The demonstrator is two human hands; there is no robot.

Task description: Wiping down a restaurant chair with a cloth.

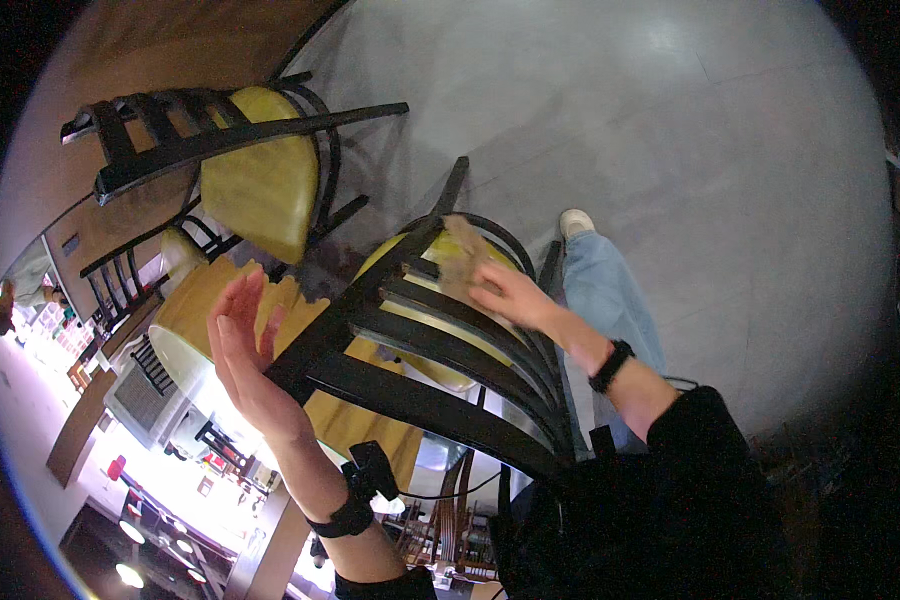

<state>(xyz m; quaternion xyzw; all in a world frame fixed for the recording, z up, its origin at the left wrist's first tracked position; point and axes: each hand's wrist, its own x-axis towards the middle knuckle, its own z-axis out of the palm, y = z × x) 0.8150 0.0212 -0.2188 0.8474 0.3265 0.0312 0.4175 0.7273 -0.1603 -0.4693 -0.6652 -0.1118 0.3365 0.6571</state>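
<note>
A ladder-back chair with a dark frame stands right in front of me, its curved slats facing up in the view. My right hand grips a tan cloth, both slightly blurred, over the inner slats above the yellow seat. Whether the cloth touches the slat or the seat, I cannot tell. My left hand is raised beside the end of the top rail, fingers extended and nothing in them. Contact between its palm edge and the chair post is unclear.
A second dark chair with a yellow seat stands at upper left. A wood-topped table lies beyond my left hand. My leg in blue jeans and light shoe are on the grey floor. A cable hangs from my left wrist device.
</note>
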